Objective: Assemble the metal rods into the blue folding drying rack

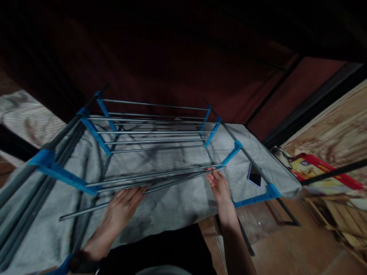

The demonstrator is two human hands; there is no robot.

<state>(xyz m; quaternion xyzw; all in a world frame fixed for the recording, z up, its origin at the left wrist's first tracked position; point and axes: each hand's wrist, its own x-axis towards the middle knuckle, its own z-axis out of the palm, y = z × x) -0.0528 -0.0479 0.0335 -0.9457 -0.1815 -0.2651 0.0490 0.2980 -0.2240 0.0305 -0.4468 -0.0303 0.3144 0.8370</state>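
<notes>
A partly assembled rack of grey metal tubes and blue plastic brackets [64, 175] lies in front of me on a grey cloth [183, 206]. One loose metal tube [83, 211] runs slantwise across its near side, with its left end sticking out free. My left hand [126, 200] is closed over this tube, palm down, left of the middle. Close to the tube's right end, my right hand [218, 185] pinches it from below, beside a blue bracket [231, 152]. Two more tubes [155, 175] lie just behind, their left ends at the left bracket.
More grey tubes [34, 202] lie bunched at the left. A phone [254, 175] rests on the cloth at the right. Beyond the cloth's right edge are a red and yellow package [321, 172] and a wooden crate [341, 225] near the tiled floor [301, 244].
</notes>
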